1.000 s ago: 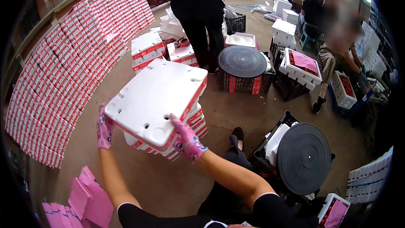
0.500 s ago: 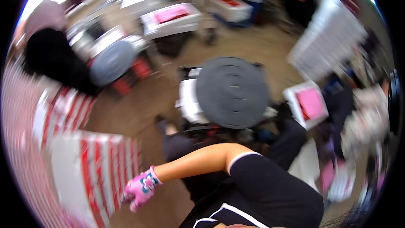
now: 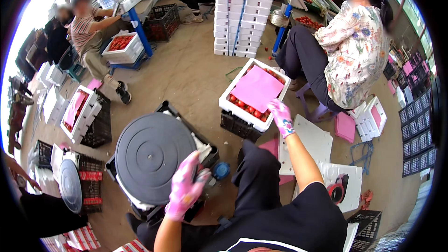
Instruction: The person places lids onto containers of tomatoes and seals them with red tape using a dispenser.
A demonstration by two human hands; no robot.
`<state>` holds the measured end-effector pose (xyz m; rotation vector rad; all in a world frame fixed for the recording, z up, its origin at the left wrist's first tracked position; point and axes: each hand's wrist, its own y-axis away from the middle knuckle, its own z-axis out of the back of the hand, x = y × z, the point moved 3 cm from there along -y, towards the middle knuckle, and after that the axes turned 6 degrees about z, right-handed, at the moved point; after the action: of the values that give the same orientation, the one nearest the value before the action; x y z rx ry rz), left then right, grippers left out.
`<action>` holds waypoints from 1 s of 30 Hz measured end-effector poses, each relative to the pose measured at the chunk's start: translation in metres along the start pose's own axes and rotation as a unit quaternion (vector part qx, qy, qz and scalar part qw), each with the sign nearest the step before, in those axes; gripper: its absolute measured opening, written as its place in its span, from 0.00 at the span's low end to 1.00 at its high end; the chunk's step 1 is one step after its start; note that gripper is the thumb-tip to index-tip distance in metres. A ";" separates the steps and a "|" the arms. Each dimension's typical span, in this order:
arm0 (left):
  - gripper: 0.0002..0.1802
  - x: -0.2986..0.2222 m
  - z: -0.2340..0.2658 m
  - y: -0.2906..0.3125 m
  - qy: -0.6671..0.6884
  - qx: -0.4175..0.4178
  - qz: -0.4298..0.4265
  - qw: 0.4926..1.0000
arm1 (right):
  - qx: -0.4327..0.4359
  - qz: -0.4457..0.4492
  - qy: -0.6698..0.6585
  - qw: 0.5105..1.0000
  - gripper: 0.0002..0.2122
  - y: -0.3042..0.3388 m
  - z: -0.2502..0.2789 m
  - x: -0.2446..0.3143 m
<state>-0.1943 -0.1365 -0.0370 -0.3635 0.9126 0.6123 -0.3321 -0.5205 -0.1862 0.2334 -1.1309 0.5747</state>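
Observation:
My right hand (image 3: 283, 118), in a pink glove, grips the near rim of a white foam box (image 3: 233, 108). The box holds red fruit under a pink sheet (image 3: 257, 88) and sits on a black crate (image 3: 238, 127). My left hand (image 3: 183, 187), also in a pink glove, rests against the near edge of a grey round turntable (image 3: 148, 153). Its fingers are bent, and I cannot make out whether it holds anything. A blue round part (image 3: 221, 170) sits just right of that hand.
A person in a floral shirt (image 3: 355, 51) sits right of the box. A stack of white foam boxes (image 3: 240, 11) stands behind it. White foam lids (image 3: 311, 141) and a red tape roll (image 3: 335, 191) lie at my right. Another seated person (image 3: 88, 28) and black crates (image 3: 99, 128) are at the left.
Both hands held a white foam box over a stack of red-and-white cartons. The view has swung right; the right hand now grips the fruit box and the left rests at the turntable.

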 end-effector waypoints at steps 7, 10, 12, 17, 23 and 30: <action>0.39 0.065 -0.151 -0.275 -0.084 0.082 0.078 0.990 | -0.067 -0.232 -0.111 0.964 0.45 -0.078 0.011 -0.168; 0.48 0.112 -0.189 -0.348 -0.059 0.145 0.157 0.975 | -0.073 -0.229 -0.101 0.965 0.31 -0.081 0.007 -0.182; 0.41 0.193 -0.225 -0.380 -0.089 0.193 0.062 0.975 | -0.097 -0.213 -0.130 0.964 0.25 -0.076 -0.004 -0.188; 0.19 0.178 -0.281 -0.403 -0.089 0.234 0.040 0.967 | -0.194 -0.191 -0.201 0.941 0.23 -0.074 0.014 -0.220; 0.25 0.141 -0.225 -0.344 0.044 0.192 0.145 0.970 | -0.159 -0.134 -0.253 0.945 0.21 -0.075 0.030 -0.170; 0.24 0.098 -0.096 -0.215 0.653 0.108 0.319 0.678 | -0.055 -0.024 -0.074 0.995 0.19 -0.055 0.007 -0.008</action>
<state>-0.0732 -0.3212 -0.1644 -0.2142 2.5704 0.8452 -0.3101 -0.5725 -0.1838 0.2100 -1.2937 0.4564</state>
